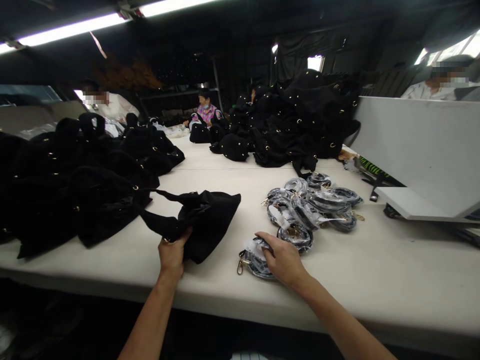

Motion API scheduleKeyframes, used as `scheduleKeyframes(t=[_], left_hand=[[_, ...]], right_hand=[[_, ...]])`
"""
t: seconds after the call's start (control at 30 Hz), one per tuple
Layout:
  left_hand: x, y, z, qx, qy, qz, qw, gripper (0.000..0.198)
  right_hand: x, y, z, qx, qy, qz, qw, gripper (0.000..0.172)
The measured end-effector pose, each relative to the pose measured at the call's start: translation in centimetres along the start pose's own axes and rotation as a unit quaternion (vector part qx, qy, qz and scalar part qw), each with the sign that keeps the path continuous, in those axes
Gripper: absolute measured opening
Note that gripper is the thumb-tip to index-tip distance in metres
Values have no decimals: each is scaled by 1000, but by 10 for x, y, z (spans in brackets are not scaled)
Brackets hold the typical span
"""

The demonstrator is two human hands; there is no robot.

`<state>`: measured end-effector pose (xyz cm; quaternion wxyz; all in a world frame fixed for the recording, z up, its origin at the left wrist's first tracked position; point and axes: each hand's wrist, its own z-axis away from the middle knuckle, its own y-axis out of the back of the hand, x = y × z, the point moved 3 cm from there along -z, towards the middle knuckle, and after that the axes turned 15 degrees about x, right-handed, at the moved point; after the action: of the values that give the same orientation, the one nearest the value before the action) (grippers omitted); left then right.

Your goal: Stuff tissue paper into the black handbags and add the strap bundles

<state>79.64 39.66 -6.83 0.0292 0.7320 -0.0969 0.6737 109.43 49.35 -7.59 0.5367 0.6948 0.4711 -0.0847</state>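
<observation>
A black cloth bag (213, 220) lies on its side on the pale table, its handles stretching toward the left. My left hand (173, 254) is closed on the bag's near edge, with some fingers hidden by the fabric. To the right, my right hand (282, 257) grips a coiled strap in clear plastic (255, 262), thumb and fingers curled over its right side. A gold-coloured clasp sticks out of the coil's left end. Just beyond that hand sits a heap of similar wrapped coiled straps (309, 202), some with clasps showing.
Black bags (93, 180) are piled along the left of the table (360, 280). A larger heap of black bags (288, 120) with gold-coloured fittings stands at the back. A white panelled stand (416, 150) is at the right. Several people are beyond the table.
</observation>
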Motion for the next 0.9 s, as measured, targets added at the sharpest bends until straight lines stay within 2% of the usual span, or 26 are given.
scheduleKeyframes(t=[0.13,0.27,0.47,0.57,0.67,0.77,0.83,0.9], left_hand=[[7,-5,-2,-5,71,64,995,40],[14,-11,-1,-8,93,85,992,35],[19,-27,4,-28,51,72,996,44],[22,-35,9,-22,-18,34,999,47],[25,-36,23,-2,-130,-33,991,48],[25,-36,47,-39,-217,-100,970,35],[26,-34,63,-66,-251,-122,958,26],[31,-33,77,-101,-314,-129,935,21]], right_hand=[[-1,1,-1,-3,-5,2,1000,47],[-2,3,1,-14,-17,-1,1000,47],[-3,8,1,-15,-69,-37,997,42],[0,15,-2,-10,-114,-116,987,38],[3,22,-6,0,-190,-257,948,37],[1,24,-9,1,-284,-416,864,44],[-9,21,-11,-23,-298,-492,817,49],[-21,18,-14,-52,-277,-518,808,47]])
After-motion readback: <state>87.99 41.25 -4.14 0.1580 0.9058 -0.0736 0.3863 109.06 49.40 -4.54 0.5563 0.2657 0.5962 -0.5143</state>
